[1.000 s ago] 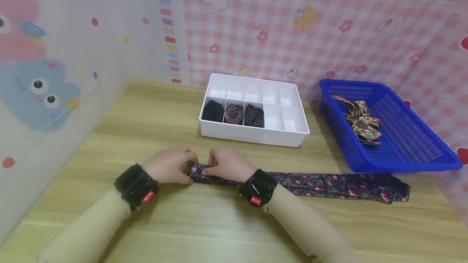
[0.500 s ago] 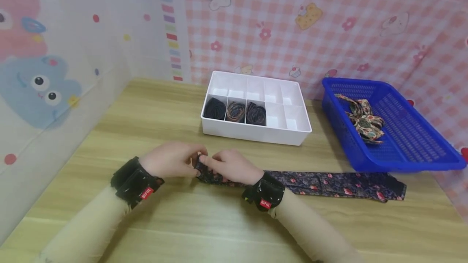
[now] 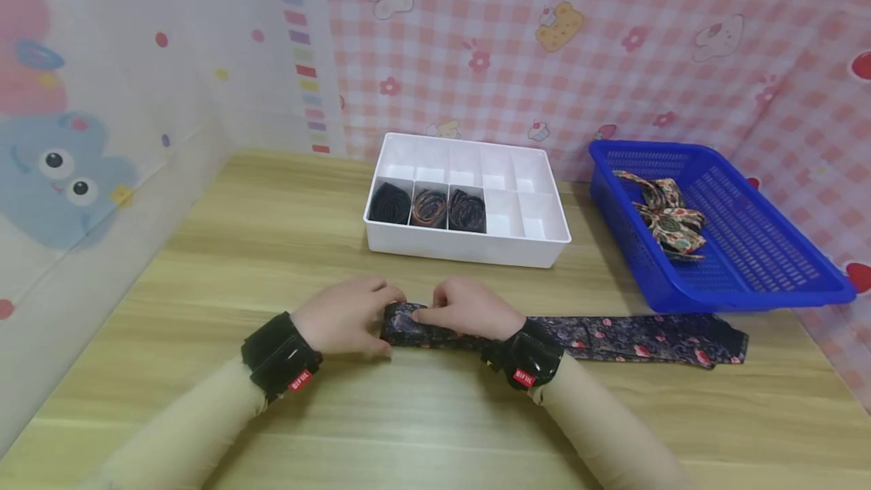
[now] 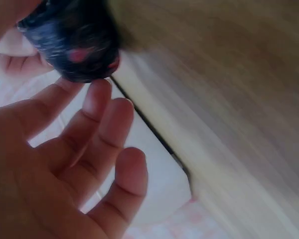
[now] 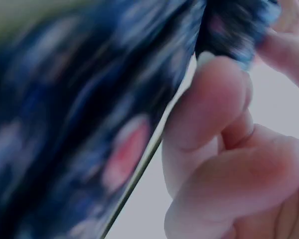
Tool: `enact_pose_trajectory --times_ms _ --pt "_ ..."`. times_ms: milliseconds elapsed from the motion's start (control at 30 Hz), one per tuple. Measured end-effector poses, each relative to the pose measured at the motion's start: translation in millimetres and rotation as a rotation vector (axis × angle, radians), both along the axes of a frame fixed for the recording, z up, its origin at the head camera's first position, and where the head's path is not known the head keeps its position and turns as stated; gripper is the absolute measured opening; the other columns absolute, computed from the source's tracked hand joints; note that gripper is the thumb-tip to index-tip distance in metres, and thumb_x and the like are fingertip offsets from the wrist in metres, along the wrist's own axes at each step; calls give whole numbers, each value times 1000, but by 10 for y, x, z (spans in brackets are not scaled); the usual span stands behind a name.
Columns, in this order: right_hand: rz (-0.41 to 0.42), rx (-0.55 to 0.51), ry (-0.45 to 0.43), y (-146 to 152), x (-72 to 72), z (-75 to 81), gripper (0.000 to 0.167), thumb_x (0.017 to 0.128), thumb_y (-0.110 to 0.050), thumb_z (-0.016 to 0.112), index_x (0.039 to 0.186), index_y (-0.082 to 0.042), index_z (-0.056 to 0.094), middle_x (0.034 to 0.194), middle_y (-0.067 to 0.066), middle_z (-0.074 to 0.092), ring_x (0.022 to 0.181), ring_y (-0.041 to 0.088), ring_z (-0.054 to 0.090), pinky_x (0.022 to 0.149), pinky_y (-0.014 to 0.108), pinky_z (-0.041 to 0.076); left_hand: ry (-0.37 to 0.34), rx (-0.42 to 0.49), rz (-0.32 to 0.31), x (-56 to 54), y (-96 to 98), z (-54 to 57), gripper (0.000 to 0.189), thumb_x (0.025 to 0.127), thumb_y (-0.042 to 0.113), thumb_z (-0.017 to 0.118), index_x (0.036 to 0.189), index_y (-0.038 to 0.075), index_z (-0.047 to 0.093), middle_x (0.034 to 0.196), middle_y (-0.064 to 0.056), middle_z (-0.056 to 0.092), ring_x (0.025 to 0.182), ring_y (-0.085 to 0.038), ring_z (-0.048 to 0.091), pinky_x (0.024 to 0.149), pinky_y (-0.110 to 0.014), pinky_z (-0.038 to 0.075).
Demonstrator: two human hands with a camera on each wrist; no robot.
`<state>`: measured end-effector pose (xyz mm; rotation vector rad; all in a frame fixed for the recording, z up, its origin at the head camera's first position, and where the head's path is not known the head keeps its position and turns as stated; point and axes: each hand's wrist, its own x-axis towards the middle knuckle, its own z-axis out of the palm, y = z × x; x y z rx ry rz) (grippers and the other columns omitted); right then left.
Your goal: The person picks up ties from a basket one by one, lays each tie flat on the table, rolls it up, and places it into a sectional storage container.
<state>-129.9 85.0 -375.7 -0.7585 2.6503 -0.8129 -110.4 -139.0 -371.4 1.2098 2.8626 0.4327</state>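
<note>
A dark floral necktie [image 3: 633, 337] lies stretched across the table, its left end turned into a roll [image 3: 401, 324]. My left hand [image 3: 347, 317] holds that roll from the left, thumb on the near side and fingers on the far side. In the left wrist view, fingertips [image 4: 97, 97] touch the dark rolled cloth [image 4: 82, 50]. My right hand [image 3: 476, 310] lies over the tie just right of the roll, thumb on the cloth and the other fingers curled by its far edge. The right wrist view shows the flat tie [image 5: 89, 124] close and blurred beside those curled fingers.
Behind the hands stands a white divided box [image 3: 469, 246]; three front compartments hold rolled dark ties [image 3: 429, 208]. At the right, a blue basket [image 3: 755, 299] contains patterned fabric pieces [image 3: 674, 229], with the tie's right end just in front of it. Patterned cloth [image 3: 435, 36] hangs behind.
Both hands and the rolled end have moved to the right along the tie. Midway the roll was tipped up between the fingers; now it lies lower. The tie's right end stays about where it was.
</note>
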Motion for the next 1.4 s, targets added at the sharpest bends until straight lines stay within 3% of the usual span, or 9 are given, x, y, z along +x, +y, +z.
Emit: enact_pose_trajectory --times_ms 133,233,400,533,733,867,1100,1233,1400 --pt "28 50 97 -6 18 -8 36 84 -28 72 58 -17 51 53 -9 42 52 8 42 53 24 34 19 -53 24 -4 51 -22 50 64 35 85 102 11 64 84 4 51 77 -15 51 70 -34 48" --pt "67 58 135 -50 45 -6 31 84 -24 71 59 -17 54 54 -11 44 54 8 44 55 24 37 -15 -78 41 -2 46 2 41 65 32 83 95 13 62 78 7 49 71 -12 49 64 -31 46" --pt "104 48 197 -132 90 -12 33 91 -32 64 61 -19 60 53 -12 47 52 7 45 52 25 38 -82 -67 94 26 -9 121 31 67 22 78 90 16 59 71 9 52 64 -10 49 56 -30 43" --pt "93 -22 125 -164 106 -27 47 96 -48 52 65 -15 64 54 -10 48 51 8 45 50 25 38 -37 -12 72 65 -23 239 32 72 17 74 101 15 61 74 10 55 66 -10 51 59 -30 44" --pt "-6 -85 -92 -47 66 -14 56 94 -62 44 74 -14 64 57 -2 53 44 15 54 45 30 46 1 63 -59 104 77 306 59 78 20 76 132 11 55 95 7 64 84 -11 60 73 -32 50" --pt "-21 -23 -87 89 -12 17 53 92 -61 47 72 -15 65 56 -1 55 44 15 53 46 30 45 -32 77 -95 99 145 259 64 79 21 77 136 8 51 100 3 65 89 -15 61 78 -34 51" --pt "-7 113 50 244 -115 48 46 86 -50 64 56 -16 58 47 -11 42 43 7 40 44 24 33 52 8 -13 23 205 35 72 73 38 80 133 7 55 122 -9 62 108 -27 60 90 -44 49" --pt "-17 165 134 253 -120 37 49 83 -47 70 50 -20 45 46 -13 34 44 6 34 45 24 27 68 -37 38 -33 289 -37 69 69 45 81 124 9 61 111 -6 64 101 -25 61 86 -42 49" --pt "21 185 208 169 -65 26 45 85 -38 71 52 -19 46 50 -12 37 48 7 37 48 24 29 65 -78 36 -83 333 -34 45 65 38 81 98 12 63 83 4 58 78 -18 57 70 -36 48"
